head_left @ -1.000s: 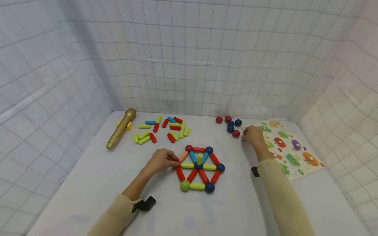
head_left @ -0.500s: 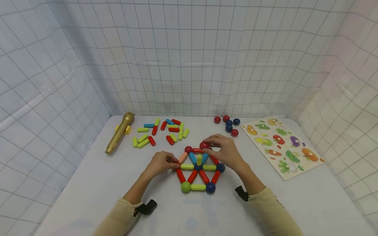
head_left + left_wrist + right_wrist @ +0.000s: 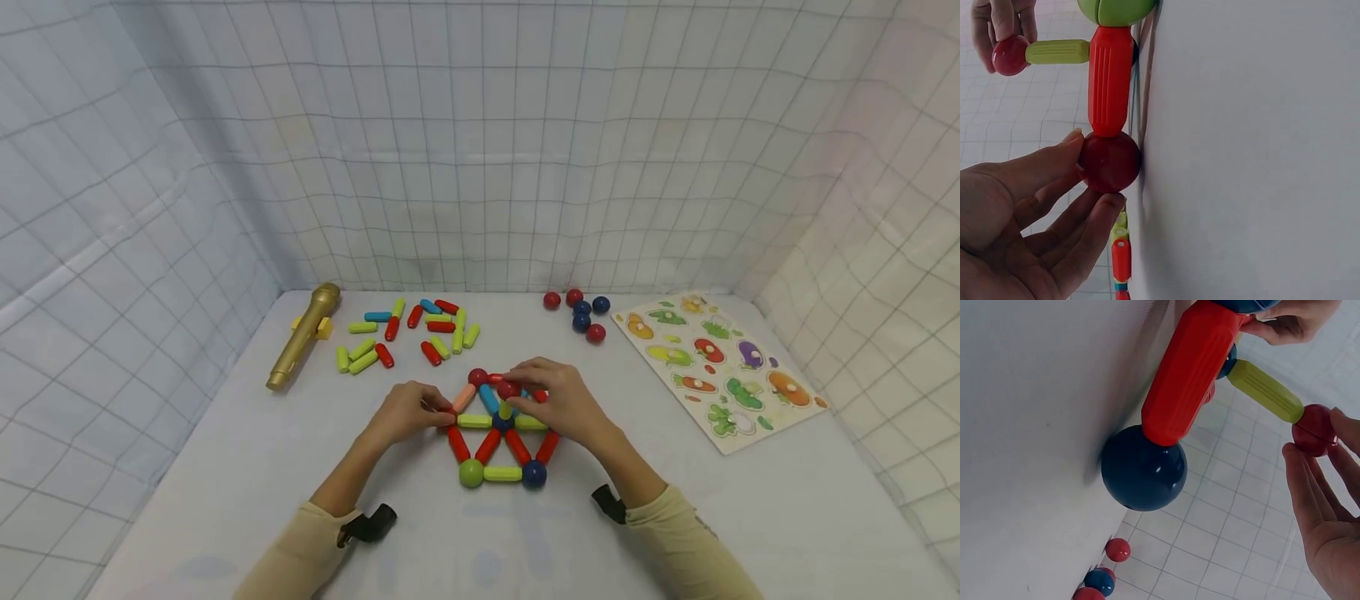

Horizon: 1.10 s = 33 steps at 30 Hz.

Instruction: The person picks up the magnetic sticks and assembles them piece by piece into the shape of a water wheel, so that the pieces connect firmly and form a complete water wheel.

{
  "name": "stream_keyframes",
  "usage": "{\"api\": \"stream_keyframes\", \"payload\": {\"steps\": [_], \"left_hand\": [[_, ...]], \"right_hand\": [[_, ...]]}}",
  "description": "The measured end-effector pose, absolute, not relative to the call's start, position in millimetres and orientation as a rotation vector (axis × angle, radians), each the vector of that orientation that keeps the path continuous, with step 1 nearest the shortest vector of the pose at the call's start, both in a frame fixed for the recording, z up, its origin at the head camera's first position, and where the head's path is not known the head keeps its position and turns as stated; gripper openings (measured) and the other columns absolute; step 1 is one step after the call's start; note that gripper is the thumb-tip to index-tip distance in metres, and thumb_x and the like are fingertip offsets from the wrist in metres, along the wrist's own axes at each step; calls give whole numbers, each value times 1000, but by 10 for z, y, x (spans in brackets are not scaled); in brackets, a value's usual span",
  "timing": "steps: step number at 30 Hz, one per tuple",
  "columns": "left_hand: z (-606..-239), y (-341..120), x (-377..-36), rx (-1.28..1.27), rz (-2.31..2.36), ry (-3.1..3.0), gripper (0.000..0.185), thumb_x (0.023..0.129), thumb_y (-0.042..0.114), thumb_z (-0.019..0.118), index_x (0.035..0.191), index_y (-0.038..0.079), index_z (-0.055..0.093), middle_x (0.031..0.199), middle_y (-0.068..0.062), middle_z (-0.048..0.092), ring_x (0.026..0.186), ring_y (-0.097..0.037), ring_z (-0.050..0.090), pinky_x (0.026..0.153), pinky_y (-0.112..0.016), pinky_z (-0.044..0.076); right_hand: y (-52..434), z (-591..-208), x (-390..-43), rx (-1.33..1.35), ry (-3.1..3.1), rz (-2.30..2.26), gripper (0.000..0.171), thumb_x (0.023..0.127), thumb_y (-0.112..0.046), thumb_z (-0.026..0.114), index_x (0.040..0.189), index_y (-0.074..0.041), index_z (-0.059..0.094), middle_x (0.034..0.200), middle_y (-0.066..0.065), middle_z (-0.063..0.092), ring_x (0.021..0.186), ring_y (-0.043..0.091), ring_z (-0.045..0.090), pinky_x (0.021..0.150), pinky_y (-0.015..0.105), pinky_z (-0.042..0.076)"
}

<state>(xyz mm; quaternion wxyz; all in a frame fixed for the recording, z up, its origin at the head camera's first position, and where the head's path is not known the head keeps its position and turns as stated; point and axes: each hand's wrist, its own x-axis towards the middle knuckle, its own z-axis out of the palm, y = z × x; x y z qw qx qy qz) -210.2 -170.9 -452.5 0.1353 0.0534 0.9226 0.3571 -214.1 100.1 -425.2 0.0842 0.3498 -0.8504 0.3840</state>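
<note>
A flat hexagon of colored rods and balls lies on the table, with a yellow-green rod (image 3: 1266,390) standing upright from the dark blue ball (image 3: 503,422) at its center. My right hand (image 3: 558,400) pinches a red ball (image 3: 1314,430) at the top of that rod. On the hexagon's left corner, my left hand (image 3: 408,411) holds another red ball (image 3: 1110,161) between thumb and fingers; a red rod (image 3: 1110,81) runs from it to the green ball (image 3: 471,473). My right hand covers part of the hexagon's far right side in the head view.
Loose rods (image 3: 441,327) in several colors lie at the back left, beside a gold toy microphone (image 3: 303,336). Loose red and blue balls (image 3: 581,322) sit at the back right. A vegetable puzzle board (image 3: 720,367) lies on the right; gridded white walls (image 3: 480,150) enclose the table.
My right hand came from the loose balls at the back right to the hexagon, bringing a red ball onto the upright rod's top. My left hand stays at the left corner.
</note>
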Motion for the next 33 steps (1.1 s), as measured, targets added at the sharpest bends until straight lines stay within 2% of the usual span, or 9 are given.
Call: {"api": "stream_keyframes", "payload": {"steps": [4, 8, 11, 15, 19, 26, 30, 33], "left_hand": [[-4395, -1759, -2264, 231, 917, 2680, 19, 87, 24, 74, 100, 12, 75, 90, 0, 72, 84, -16, 58, 73, -28, 52], [-4252, -1779, -2632, 301, 725, 2885, 13, 91, 9, 67, 101, 6, 74, 97, -9, 72, 88, -22, 60, 80, -35, 55], [-4234, -1774, -2927, 354, 518, 3010, 16, 90, -1, 64, 102, 3, 73, 102, -12, 71, 94, -27, 61, 87, -39, 55], [-4318, -1798, -3138, 473, 312, 2997, 18, 86, -1, 69, 102, 6, 74, 105, -10, 70, 97, -27, 59, 90, -38, 54], [-4390, -1829, -3175, 554, 238, 2982, 18, 84, 3, 73, 101, 9, 73, 103, -8, 70, 96, -24, 60, 90, -37, 54], [-4492, -1866, -3197, 603, 117, 2954, 18, 82, 8, 77, 100, 12, 72, 95, -4, 71, 90, -22, 61, 87, -35, 55], [-4480, -1892, -3137, 503, 228, 2967, 23, 84, 12, 76, 107, 9, 73, 100, -7, 72, 93, -23, 62, 89, -37, 55], [-4431, -1904, -3037, 359, 535, 2968, 31, 87, 21, 73, 115, 7, 71, 106, -10, 72, 96, -25, 62, 88, -39, 55]], "right_hand": [[1007, -4237, -2148, 1038, -2556, 1160, 33, 82, -15, 78, 114, -11, 72, 108, 3, 70, 95, 15, 65, 81, 30, 58], [1029, -4212, -2149, 1027, -2564, 1160, 33, 82, -14, 78, 113, -10, 72, 107, 4, 70, 94, 16, 65, 81, 31, 58], [1037, -4201, -2158, 1021, -2558, 1149, 32, 82, -15, 78, 112, -10, 72, 106, 4, 69, 94, 16, 65, 81, 30, 58], [1028, -4212, -2160, 1027, -2556, 1168, 30, 82, -16, 78, 111, -10, 73, 104, 4, 68, 93, 16, 64, 78, 33, 58], [1018, -4223, -2149, 1029, -2560, 1176, 29, 82, -16, 78, 111, -10, 73, 103, 5, 67, 93, 17, 63, 76, 38, 58], [1014, -4215, -2148, 1050, -2568, 1159, 31, 83, -16, 78, 113, -10, 73, 104, 5, 68, 91, 17, 64, 77, 36, 58], [1009, -4213, -2142, 1058, -2577, 1201, 36, 83, -15, 77, 117, -8, 69, 105, 5, 69, 90, 22, 66, 79, 36, 58], [999, -4210, -2130, 1050, -2594, 1240, 36, 83, -15, 77, 117, -6, 67, 104, 5, 69, 90, 26, 68, 80, 38, 59]]}}
